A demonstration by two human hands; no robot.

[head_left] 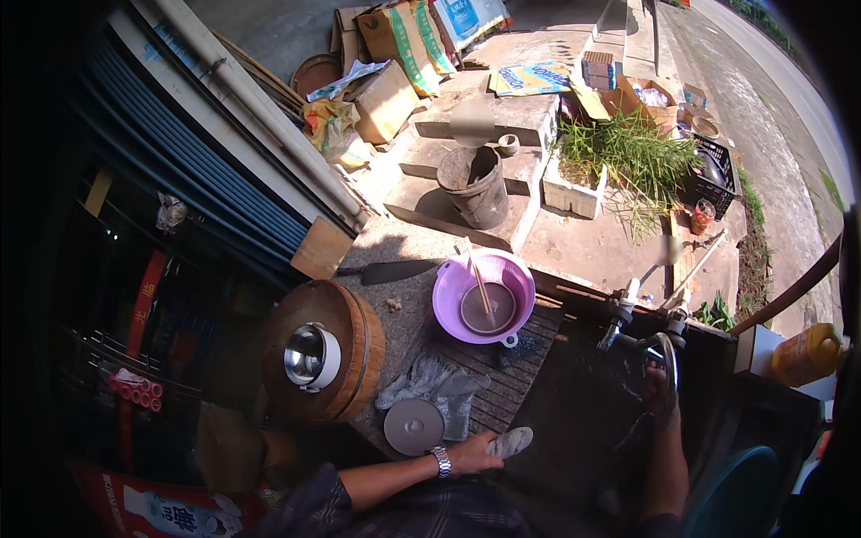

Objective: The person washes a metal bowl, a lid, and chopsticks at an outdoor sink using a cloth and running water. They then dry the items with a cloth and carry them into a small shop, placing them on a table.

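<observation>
My left hand (474,454), with a metal-banded watch at its wrist, is closed around a wadded whitish cloth (511,442) at the sink's near left edge. My right hand (654,389) is raised at the curved metal spout (669,363) on the right, in shadow; whether its fingers grip anything cannot be made out. Beyond my left hand, a purple plastic colander (440,302) with chopsticks (481,286) leaning in it stands on the ribbed draining area. A round grey lid (414,427) lies beside a crumpled mesh cloth (457,397) on the counter.
A round wooden chopping block (366,376) bears a white-sided metal pot (329,360). Behind it lies a cleaver (403,271). Taps (625,302) rise from the sink's far edge. A grimy bucket (481,202) stands on the steps, left of a foam box (572,195) with cut greenery.
</observation>
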